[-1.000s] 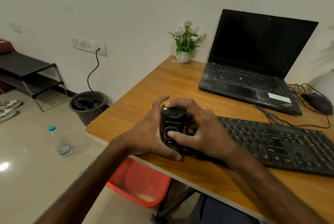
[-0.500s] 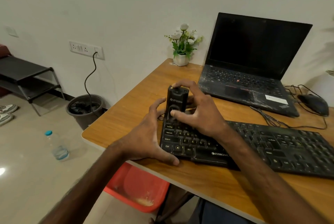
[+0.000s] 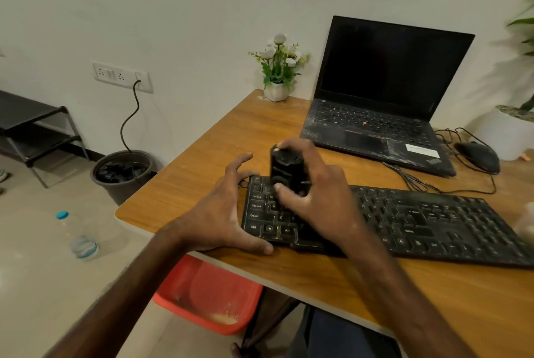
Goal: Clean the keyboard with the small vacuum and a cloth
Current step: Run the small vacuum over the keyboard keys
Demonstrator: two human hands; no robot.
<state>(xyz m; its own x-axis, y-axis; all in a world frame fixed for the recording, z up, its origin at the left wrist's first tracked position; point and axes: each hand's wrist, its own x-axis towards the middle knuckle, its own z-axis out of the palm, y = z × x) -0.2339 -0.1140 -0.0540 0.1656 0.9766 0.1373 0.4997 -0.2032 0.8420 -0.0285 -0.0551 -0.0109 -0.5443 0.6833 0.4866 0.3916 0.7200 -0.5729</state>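
Black plastic under both hands: a long black plastic keyboard, flat on the brown wooden table. Gripped upright in the right hand: a small black cylindrical vacuum, fingers curled over its top, thumb across its front, lower end down on the keys near the board's left end. Clamped by the left hand: that same left end, thumb against the near edge, bent fingers spread toward the far corner, index finger lifted clear. Between the two hands, only the leftmost columns of keys.

Judged early in the job. Vacuuming apparently under way at the left end; cleanliness of those keys not readable from here. To the right of the right hand, the whole long run of keys, probably yet to be covered. No wiping visibly begun: neither hand with a cloth. Well beyond the right hand, a pale blurred shape over the board's far end, possibly the cloth, too smeared to say. Beyond both hands, an open black laptop, dusty around its palm rest, and a black mouse, both well apart from the vacuum.
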